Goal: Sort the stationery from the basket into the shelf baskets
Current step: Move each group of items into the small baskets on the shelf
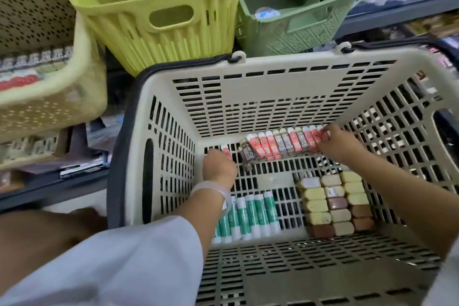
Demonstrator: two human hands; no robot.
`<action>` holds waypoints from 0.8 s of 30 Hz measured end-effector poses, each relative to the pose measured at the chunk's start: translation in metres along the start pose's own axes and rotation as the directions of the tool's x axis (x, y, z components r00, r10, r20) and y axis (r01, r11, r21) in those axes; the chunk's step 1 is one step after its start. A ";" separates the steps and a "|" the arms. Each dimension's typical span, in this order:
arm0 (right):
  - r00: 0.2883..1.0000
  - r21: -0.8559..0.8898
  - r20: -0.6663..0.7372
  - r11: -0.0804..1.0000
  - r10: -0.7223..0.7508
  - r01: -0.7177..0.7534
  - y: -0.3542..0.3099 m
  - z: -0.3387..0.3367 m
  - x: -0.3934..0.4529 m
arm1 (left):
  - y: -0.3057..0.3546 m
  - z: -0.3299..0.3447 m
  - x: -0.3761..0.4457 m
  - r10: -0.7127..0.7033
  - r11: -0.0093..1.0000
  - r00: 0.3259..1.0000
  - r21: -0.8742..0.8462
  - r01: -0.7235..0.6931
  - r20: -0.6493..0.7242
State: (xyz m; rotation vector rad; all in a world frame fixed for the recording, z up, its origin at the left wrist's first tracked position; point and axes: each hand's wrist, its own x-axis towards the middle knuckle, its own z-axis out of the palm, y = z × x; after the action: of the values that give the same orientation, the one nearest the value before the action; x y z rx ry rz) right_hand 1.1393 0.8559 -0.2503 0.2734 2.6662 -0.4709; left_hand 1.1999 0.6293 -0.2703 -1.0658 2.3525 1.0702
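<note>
Both hands were down in the beige shopping basket [278, 92]. The right hand [335, 143] gripped the right end of a row of red and brown packets [280, 145] along the far wall; the left hand [218, 165] closed on a stray red packet [226, 150] at far left, apparently gathering the set. Green glue sticks [250, 213] and erasers [335, 204] lay nearer. Beyond stood shelf baskets: yellow [159, 40], green [310, 30], cream [49, 97].

You see a beige slotted shopping basket [273, 97] with a dark rim, red and brown packets [280, 144], green-and-white glue sticks [250, 213], yellow, cream and brown erasers [335, 204], a yellow-green shelf basket [159, 32] and a sage-green shelf basket [305, 17].
</note>
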 end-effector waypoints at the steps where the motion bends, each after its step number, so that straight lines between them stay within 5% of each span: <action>1: 1.000 -0.016 -0.004 1.000 -0.020 0.020 -0.002 0.001 -0.002 | 0.001 0.002 0.000 0.010 1.000 1.000 -0.013 -0.009 0.028; 7: 0.977 -0.034 0.046 0.977 -0.210 0.212 -0.035 0.017 -0.014 | 0.006 0.006 0.002 -0.103 0.893 0.990 -0.430 0.136 0.100; 10: 0.968 -0.068 0.081 0.968 -0.236 0.241 -0.041 0.023 -0.016 | 0.005 0.003 0.008 -0.117 0.880 0.989 -0.452 0.145 0.088; 18: 0.995 0.059 0.039 0.994 0.093 -0.095 -0.012 0.009 0.005 | 0.009 0.006 0.007 -0.110 0.909 0.990 -0.393 0.137 0.091; 24: 0.989 0.253 0.045 0.957 0.138 -0.145 -0.006 0.012 0.006 | 0.018 0.013 0.003 -0.092 0.883 0.983 -0.443 0.156 0.162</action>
State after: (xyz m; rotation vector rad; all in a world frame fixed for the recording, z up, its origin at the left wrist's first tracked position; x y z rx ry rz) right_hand 1.1368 0.8462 -0.2614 0.5271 2.5347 -0.7669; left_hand 1.1843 0.6455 -0.2713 -1.2314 1.9395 1.6370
